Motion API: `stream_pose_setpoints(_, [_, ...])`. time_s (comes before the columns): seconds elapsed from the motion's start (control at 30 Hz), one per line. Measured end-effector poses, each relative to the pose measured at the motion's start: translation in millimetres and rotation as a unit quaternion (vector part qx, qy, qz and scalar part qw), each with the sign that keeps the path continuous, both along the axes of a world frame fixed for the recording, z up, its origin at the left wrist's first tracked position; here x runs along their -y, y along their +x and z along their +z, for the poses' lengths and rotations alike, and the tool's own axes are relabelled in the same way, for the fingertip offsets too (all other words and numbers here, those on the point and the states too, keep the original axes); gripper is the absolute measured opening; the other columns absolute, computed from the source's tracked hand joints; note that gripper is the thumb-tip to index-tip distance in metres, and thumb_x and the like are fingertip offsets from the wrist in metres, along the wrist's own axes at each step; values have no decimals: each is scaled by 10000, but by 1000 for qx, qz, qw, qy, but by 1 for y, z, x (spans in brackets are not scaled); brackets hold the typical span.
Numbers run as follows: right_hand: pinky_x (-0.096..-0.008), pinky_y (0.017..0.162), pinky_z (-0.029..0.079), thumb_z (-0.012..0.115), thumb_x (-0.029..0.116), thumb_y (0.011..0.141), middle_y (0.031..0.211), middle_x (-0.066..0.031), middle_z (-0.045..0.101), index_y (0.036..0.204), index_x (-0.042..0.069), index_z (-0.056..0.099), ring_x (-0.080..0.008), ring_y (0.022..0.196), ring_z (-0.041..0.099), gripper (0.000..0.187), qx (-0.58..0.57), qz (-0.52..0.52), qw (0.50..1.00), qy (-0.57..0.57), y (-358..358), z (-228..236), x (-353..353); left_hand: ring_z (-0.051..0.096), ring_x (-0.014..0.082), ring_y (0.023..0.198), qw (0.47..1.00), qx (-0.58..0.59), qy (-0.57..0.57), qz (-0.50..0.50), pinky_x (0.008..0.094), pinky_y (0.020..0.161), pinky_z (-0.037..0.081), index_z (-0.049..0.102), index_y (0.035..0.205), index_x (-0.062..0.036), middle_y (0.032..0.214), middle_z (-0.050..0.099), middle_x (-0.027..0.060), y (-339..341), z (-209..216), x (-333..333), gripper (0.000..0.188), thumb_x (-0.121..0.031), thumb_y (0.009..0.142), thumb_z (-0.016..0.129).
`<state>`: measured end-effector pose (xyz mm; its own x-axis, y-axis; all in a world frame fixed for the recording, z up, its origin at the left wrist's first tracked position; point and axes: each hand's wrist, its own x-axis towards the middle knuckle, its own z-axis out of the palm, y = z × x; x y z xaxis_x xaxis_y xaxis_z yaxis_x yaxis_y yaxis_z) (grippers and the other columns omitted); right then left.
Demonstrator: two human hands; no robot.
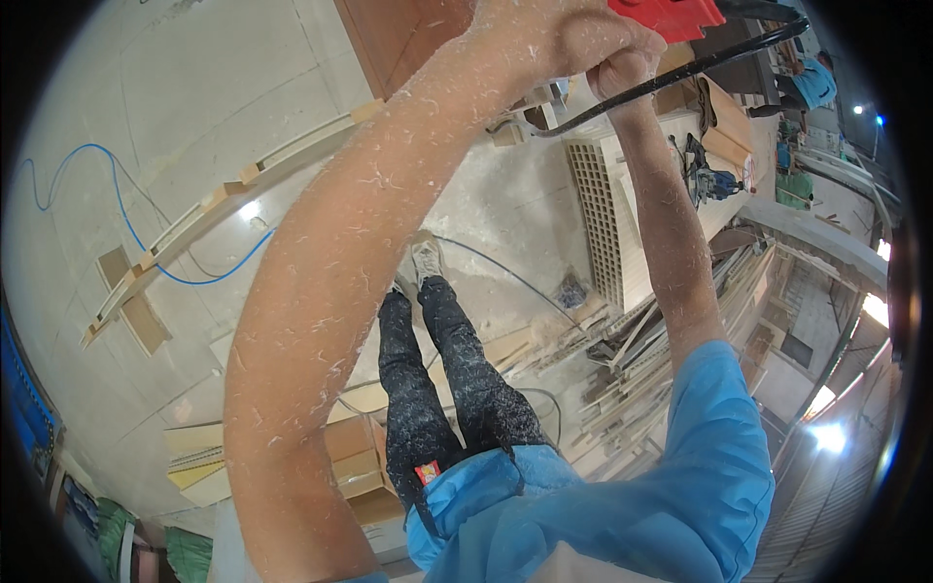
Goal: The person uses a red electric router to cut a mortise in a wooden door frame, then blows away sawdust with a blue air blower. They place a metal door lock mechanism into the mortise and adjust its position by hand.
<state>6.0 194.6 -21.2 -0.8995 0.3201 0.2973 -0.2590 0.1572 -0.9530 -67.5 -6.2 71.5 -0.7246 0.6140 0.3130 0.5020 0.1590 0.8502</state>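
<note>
Probably stiff, weighty red casing (673, 14); hold there, not black cord (700, 65); left hand (598, 39) beside right hand (628, 72), cannot tell grips

We see a bright workshop, its pale floor (505, 209) evenly lit with only faint shadows. On the right, a light (829, 437) glares white and hazy; on the left, the floor returns a small spot of glare (250, 210). Fisheye distortion bends everything toward a black rim; far things look soft.
</note>
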Motion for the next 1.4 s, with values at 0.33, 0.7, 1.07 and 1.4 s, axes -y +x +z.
stream_pose_setpoints(0.33, [-341, 842, 578, 635, 14, 911, 1136, -79, 675, 1184, 16, 631, -199, 1003, 679, 273, -5, -15, 1000, -9, 0, 3, 7, 720, 436, 925, 999, 28, -15, -34, 467, 802, 569, 583, 1103, 40, 921, 724, 269, -6, 1, -2, 662, -472, 781, 851])
stream_pose_setpoints(0.7, [-349, 854, 574, 650, 25, 903, 1146, -84, 672, 1195, 19, 625, -205, 1016, 675, 293, -7, -18, 1000, -11, 0, 4, 11, 722, 432, 914, 999, 26, -8, -33, 465, 796, 572, 581, 1081, 47, 908, 722, 264, -3, 1, -1, 651, -467, 786, 850])
stream_pose_setpoints(1.07, [-357, 866, 569, 665, 36, 895, 1156, -89, 670, 1205, 21, 619, -210, 1029, 671, 314, -8, -18, 1000, -13, 5, 5, 12, 704, 463, 931, 999, 22, -4, -30, 484, 813, 556, 575, 1101, 43, 925, 714, 282, 4, -1, -2, 633, -444, 792, 836])
stream_pose_setpoints(1.4, [-364, 878, 564, 679, 46, 888, 1165, -93, 667, 1215, 24, 614, -215, 1041, 668, 334, -10, -17, 1000, -13, 10, 7, 15, 695, 476, 947, 999, 30, 7, -39, 500, 829, 543, 571, 1129, 36, 936, 711, 291, 5, -7, -2, 637, -440, 791, 828])
